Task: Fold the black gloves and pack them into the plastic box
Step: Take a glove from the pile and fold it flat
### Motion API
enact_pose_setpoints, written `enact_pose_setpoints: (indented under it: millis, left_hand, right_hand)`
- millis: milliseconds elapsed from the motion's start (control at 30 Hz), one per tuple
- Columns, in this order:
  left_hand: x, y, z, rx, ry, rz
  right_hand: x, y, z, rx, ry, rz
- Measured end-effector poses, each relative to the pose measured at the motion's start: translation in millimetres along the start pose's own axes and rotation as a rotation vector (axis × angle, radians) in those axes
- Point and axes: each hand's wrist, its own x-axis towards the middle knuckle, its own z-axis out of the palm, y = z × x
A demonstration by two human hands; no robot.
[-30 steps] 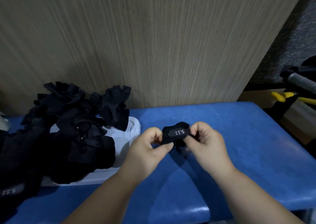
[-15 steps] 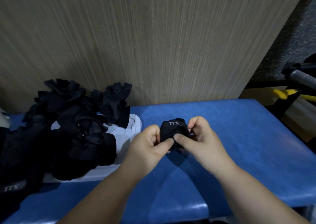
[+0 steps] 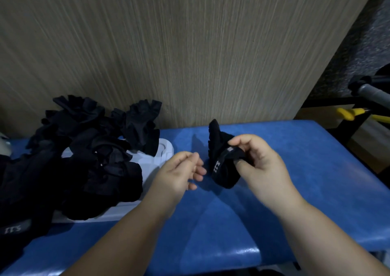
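Note:
A black glove (image 3: 221, 161) with a small white logo hangs partly unfolded above the blue table, its fingers pointing up. My right hand (image 3: 261, 168) pinches its strap between thumb and fingers. My left hand (image 3: 181, 172) hovers just left of the glove with loosely curled fingers and holds nothing. The white plastic box (image 3: 162, 155) lies at the left, heaped with several black gloves (image 3: 101, 166) that spill over its rim.
The blue padded table (image 3: 295, 191) ends at the right and near edges. A wood-grain wall (image 3: 190, 54) stands right behind it. More black gloves (image 3: 14, 223) lie at the far left. A dark metal stand with yellow parts (image 3: 354, 115) stands at the right.
My left hand has let go of the glove and drawn back to the left. The rolled glove has sprung open and now hangs from my right hand alone.

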Motion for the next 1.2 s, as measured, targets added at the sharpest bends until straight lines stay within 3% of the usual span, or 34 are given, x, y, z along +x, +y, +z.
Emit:
enact_pose_setpoints:
  millis: [200,467,567,633,667,733,800,1033,1200]
  left_hand:
    - [-1,2,2,-0.09,-0.152,-0.19]
    - [2,0,-3,-0.237,-0.059,-0.215]
    - [4,-1,-5,-0.289,-0.055,-0.182]
    - [3,0,-5,-0.331,-0.08,-0.157]
    - [2,0,-4,-0.35,-0.106,-0.142]
    - [0,-1,-2,-0.368,-0.166,-0.113]
    - [-1,-3,0,-0.36,-0.182,-0.096]
    - [1,-6,4,-0.41,-0.088,-0.109]
    - [5,-9,5,-0.392,0.012,-0.123]
  right_hand:
    - [-12,-7,9,-0.212,-0.183,-0.121]
    - [-20,-14,9,-0.196,-0.383,-0.077]
    - [-17,-14,12,-0.096,-0.162,-0.043]
    - [-12,-8,12,-0.047,0.087,0.105]
    - [-10,-8,11,-0.032,0.122,0.222]
    - [-8,-6,10,0.053,0.008,0.478]
    - [-9,-8,12,0.21,-0.098,0.624]
    - [-13,-13,12,0.184,-0.142,0.524]
    - [-12,-18,-5,-0.003,-0.36,0.545]
